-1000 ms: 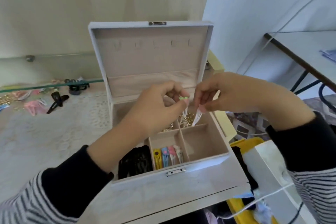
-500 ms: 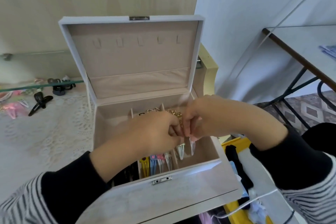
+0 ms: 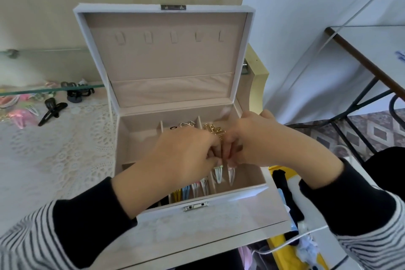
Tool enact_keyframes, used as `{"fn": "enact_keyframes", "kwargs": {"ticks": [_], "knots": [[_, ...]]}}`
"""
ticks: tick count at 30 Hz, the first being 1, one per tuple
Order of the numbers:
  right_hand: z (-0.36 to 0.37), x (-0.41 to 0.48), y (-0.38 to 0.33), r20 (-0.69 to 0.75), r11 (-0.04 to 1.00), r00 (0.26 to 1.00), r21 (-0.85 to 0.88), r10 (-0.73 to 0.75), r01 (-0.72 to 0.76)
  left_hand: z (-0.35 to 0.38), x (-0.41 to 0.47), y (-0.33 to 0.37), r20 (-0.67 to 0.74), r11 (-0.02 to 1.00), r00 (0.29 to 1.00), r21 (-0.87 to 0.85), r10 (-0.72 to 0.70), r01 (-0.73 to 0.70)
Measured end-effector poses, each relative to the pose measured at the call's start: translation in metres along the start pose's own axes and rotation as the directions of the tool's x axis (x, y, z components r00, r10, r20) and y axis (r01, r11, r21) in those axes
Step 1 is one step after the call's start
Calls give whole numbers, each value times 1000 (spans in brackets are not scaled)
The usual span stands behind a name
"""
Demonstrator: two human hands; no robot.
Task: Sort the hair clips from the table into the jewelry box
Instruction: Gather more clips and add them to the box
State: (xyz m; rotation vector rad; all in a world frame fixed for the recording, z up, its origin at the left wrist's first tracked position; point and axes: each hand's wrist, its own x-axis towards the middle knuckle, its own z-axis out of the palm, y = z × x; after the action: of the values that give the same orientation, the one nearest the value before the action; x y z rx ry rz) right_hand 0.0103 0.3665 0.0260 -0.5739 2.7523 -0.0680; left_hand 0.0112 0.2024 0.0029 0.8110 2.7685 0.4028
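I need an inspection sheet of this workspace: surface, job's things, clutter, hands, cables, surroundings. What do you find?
Surface: lace-covered table, jewelry box on it, lid open.
Job's things: coloured clips in front middle compartment; gold clips at rear; black clips and pink clips on table, far left.
Clutter: dark cloth right of box.
Hands: left hand pinches green-tipped white clip; right hand pinches second white clip, over front right compartment.
Cables: white cable, lower right.
Surroundings: second table, patterned floor.

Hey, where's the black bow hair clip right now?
Head view, far left: the black bow hair clip lies on the lace tablecloth, left of the open jewelry box.
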Motion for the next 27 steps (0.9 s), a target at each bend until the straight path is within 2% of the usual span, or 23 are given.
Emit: {"fn": "enact_keyframes", "kwargs": {"ticks": [4, 16, 27], "knots": [[7, 0, -2, -46, 999, 998, -28, -31, 30, 3, -5, 0, -95, 1000, 995, 2, 21, -21], [17, 7, -3, -94, 997, 994, -69, -48, 42, 11, -4, -1, -53, 1000, 999, -20, -7, 6], [23, 8, -8, -174, 988, 982, -150, -69, 42, 14, -5, 7, -64, 985, 998, 171, -12, 23]]}}
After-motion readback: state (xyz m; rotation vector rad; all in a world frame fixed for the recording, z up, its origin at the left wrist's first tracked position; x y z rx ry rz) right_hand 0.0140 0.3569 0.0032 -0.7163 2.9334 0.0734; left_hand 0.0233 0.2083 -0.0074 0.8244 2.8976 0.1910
